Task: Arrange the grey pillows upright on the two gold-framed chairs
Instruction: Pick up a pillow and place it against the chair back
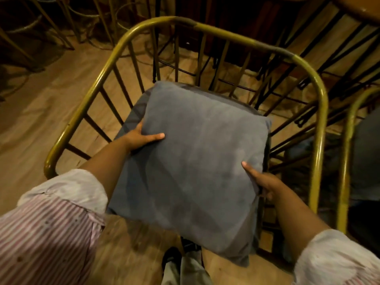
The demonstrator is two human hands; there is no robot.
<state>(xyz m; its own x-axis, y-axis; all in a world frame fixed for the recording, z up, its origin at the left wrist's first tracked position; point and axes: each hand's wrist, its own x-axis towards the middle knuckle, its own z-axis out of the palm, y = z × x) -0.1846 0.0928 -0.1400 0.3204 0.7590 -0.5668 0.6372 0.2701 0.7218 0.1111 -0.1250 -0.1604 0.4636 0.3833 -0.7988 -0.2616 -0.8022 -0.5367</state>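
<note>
Dim wooden floor [41, 103], perhaps stool legs [51, 23].

Head view looks steeply down from close above the gold-framed chair [316, 83]; floor [41, 112] beyond

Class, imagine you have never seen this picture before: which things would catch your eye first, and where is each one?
First comes the big grey pillow in the middle, gripped at its edges by the left hand and the right hand. Next is the curved gold frame of the chair wrapping around behind and beside it. Striped pink sleeves fill the bottom corners.
</note>
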